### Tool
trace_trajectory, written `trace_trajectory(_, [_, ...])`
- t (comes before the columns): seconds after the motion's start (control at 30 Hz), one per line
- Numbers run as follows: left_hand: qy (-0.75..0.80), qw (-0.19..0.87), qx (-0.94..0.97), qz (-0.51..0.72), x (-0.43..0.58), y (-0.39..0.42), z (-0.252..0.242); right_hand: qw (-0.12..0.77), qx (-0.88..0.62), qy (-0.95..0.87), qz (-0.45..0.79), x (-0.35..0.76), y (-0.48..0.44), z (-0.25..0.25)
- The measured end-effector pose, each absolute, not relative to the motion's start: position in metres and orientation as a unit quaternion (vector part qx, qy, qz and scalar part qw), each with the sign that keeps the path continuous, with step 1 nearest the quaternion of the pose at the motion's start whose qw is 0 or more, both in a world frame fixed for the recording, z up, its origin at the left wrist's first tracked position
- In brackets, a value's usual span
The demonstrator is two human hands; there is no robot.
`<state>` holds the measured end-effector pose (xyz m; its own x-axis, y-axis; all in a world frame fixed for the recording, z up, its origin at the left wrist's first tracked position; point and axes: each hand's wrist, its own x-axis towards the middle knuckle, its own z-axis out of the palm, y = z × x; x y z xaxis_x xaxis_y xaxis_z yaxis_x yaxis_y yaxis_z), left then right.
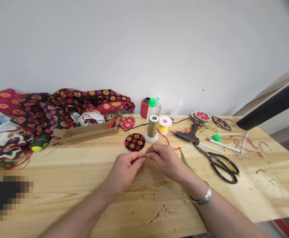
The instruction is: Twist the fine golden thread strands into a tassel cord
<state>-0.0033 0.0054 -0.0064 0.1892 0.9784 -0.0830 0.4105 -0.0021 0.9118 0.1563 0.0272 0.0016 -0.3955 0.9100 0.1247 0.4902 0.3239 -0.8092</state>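
Observation:
My left hand [125, 170] and my right hand [165, 162] meet fingertip to fingertip just above the table. Both are closed in a pinch on a thin olive thread, which is mostly hidden by the fingers. A silver bracelet [205, 195] circles my right wrist. Just beyond my hands lies a round fabric-covered disc [134, 142], black with red and orange dots. Beside it stands a cone of olive thread [153, 127]. An olive tassel [186, 161] lies to the right of my right hand, partly covered by it.
Large black-handled scissors [223, 167], a glue gun [190, 135] and a white pen [222, 144] lie right. Behind stand a yellow cord spool [164, 124], a red thread spool [145, 107] and bottles [151, 110]. Patterned cloth [79, 99] and a cardboard tray [87, 132] are left.

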Motion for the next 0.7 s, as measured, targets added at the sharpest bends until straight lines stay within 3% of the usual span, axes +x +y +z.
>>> trace_trajectory(0.43, [0.533,0.540,0.551,0.348,-0.0019,0.0052,-0.0032,0.314,-0.447,-0.566,0.618,0.1521,0.0323,-0.0024])
trace_trajectory(0.7, [0.511,0.562,0.516,0.395,-0.0009,0.0046,-0.0057,0.346,-0.423,-0.458,0.701,0.1509,0.0315,-0.0047])
